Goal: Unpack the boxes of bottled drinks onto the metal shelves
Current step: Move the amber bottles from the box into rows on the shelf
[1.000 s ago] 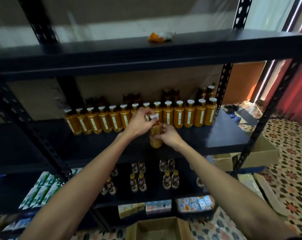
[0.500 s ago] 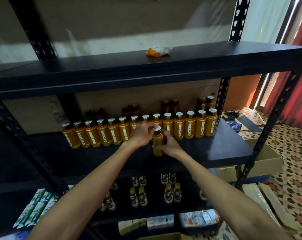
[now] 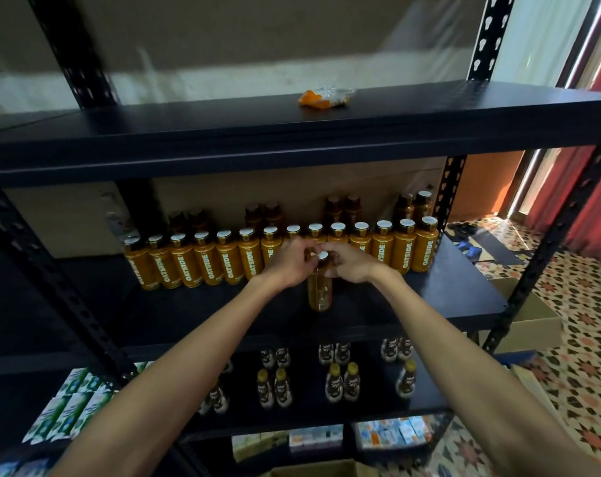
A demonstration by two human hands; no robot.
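Held bottle: orange Oatside bottle (image 3: 320,287), white cap, upright on the middle shelf (image 3: 447,290), just in front of the row.
Left hand (image 3: 287,266): fingers curled round the bottle's neck from the left.
Right hand (image 3: 352,265): fingers pinching the neck from the right, under the cap.
Row behind: matching bottles (image 3: 206,263), labels forward.
Top shelf (image 3: 189,132): one orange packet (image 3: 321,98).
Lower shelf (image 3: 309,413): small dark bottles (image 3: 340,380) in pairs.
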